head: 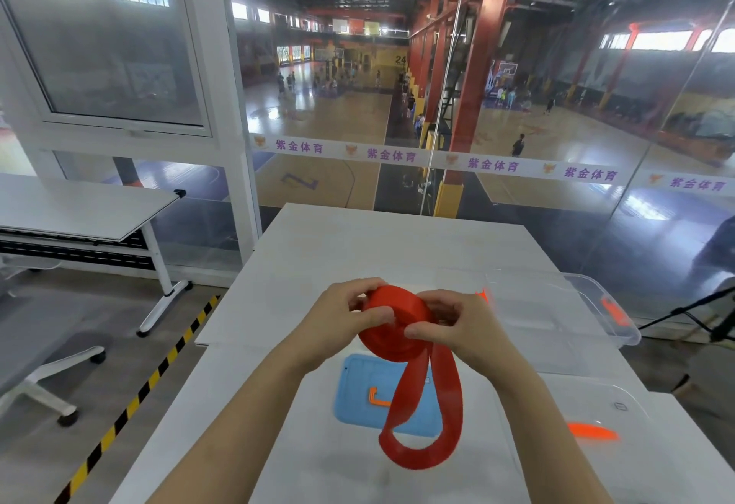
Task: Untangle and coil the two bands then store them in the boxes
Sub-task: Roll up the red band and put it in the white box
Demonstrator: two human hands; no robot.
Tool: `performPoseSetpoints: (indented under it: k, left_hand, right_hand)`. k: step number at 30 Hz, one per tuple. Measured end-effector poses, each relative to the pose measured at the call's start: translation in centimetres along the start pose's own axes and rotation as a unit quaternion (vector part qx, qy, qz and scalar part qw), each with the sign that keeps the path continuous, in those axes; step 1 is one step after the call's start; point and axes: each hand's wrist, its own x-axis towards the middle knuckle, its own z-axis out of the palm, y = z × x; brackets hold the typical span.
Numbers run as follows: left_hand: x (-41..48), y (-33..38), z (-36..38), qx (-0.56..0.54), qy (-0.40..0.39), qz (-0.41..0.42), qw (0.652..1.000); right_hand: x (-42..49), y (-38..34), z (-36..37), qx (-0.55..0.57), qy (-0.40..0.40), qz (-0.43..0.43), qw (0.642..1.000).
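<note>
A red band (397,328) is partly wound into a thick coil, held above the white table (318,249). My left hand (350,314) grips the coil's left side, thumb across its front. My right hand (457,330) pinches the coil's right side. The band's loose end hangs down as a long loop (421,424) that reaches the tabletop. Two clear plastic boxes stand at the right: one farther back (604,304) and one nearer (620,408), each with orange latches. No second band shows clearly.
A blue lid (358,396) with an orange clip lies flat under the hanging loop. Beyond the table a glass wall overlooks a sports hall. A white folding table (79,209) stands at the left, a tripod leg (692,312) at the right.
</note>
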Motion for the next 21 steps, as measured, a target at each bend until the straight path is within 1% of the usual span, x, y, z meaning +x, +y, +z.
performPoseSetpoints:
  k: [2, 4, 5, 7, 9, 11, 13, 15, 17, 19, 21]
  left_hand:
    - [-0.2, 0.0, 0.2, -0.085, 0.026, 0.003, 0.996]
    - [-0.4, 0.0, 0.3, -0.164, 0.055, -0.008, 0.985]
    - [-0.5, 0.0, 0.3, -0.184, 0.058, -0.010, 0.981]
    - [-0.5, -0.4, 0.3, -0.191, 0.042, -0.017, 0.981]
    - [-0.6, -0.9, 0.3, -0.154, 0.018, -0.032, 0.987]
    - [-0.4, -1.3, 0.3, -0.044, 0.006, -0.032, 0.999]
    - [-0.3, -1.3, 0.6, 0.047, -0.003, -0.023, 0.999]
    - [-0.2, -0.9, 1.3, 0.084, -0.011, -0.003, 0.996]
    - [-0.1, -1.1, 1.9, 0.128, 0.001, 0.025, 0.991]
    - [-0.2, -1.3, 2.2, 0.131, 0.031, 0.027, 0.990]
    - [-0.1, -1.5, 2.5, 0.106, 0.067, 0.021, 0.992]
  right_hand:
    - [-0.3, 0.4, 0.2, 0.026, 0.019, 0.011, 0.999]
    - [-0.7, 0.7, 0.4, 0.050, 0.038, 0.016, 0.998]
    - [-0.9, 0.8, 0.5, 0.056, 0.047, 0.018, 0.997]
    - [-0.9, 0.9, 0.3, 0.043, 0.050, 0.018, 0.998]
    - [-0.8, 0.6, -0.3, 0.018, 0.037, 0.019, 0.999]
    - [-0.6, 0.2, -0.6, -0.016, 0.020, 0.022, 0.999]
    - [-0.1, -0.4, -0.7, -0.062, 0.004, 0.023, 0.998]
    - [0.2, -0.8, -0.3, -0.088, -0.011, 0.009, 0.996]
    - [0.3, -0.8, 0.1, -0.082, -0.003, -0.013, 0.997]
    - [0.2, -0.8, 0.4, -0.062, 0.004, -0.020, 0.998]
    - [0.0, -0.5, 0.8, -0.038, 0.008, -0.015, 0.999]
